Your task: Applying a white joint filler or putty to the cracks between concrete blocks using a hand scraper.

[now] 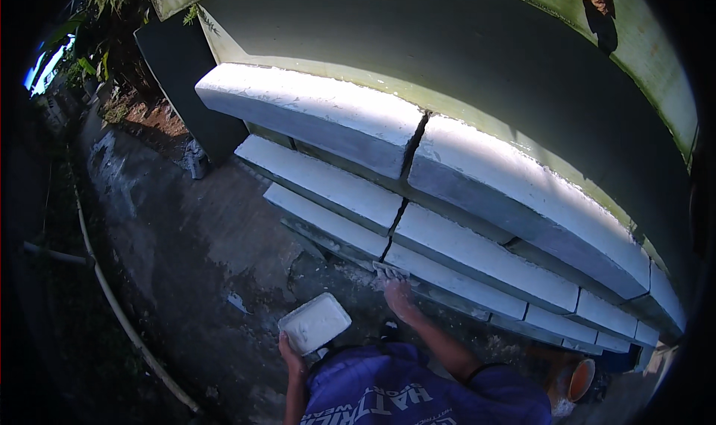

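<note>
In my left hand [292, 355] I grip the side of a white rectangular tub [333, 317], tilted toward me. White paste [309, 332] covers its bottom. My right hand [393, 285] is closed around a thin, flat, pale tool [391, 268] that looks like a scraper; fingers and shadow hide its handle. This tool lies against the front of the lowest white block [455, 282], beside a dark vertical gap [385, 247]. Above run a middle white block [477, 250] and a thick top block [514, 175], stepped back toward the wall.
A grey-green wall [477, 44] rises behind the blocks. At the lower right stands an orange bucket [581, 380]. Damp concrete floor [186, 253] stretches left, edged by a long pale pipe [112, 298]. Plants [97, 52] and bare soil [153, 123] lie at the far left.
</note>
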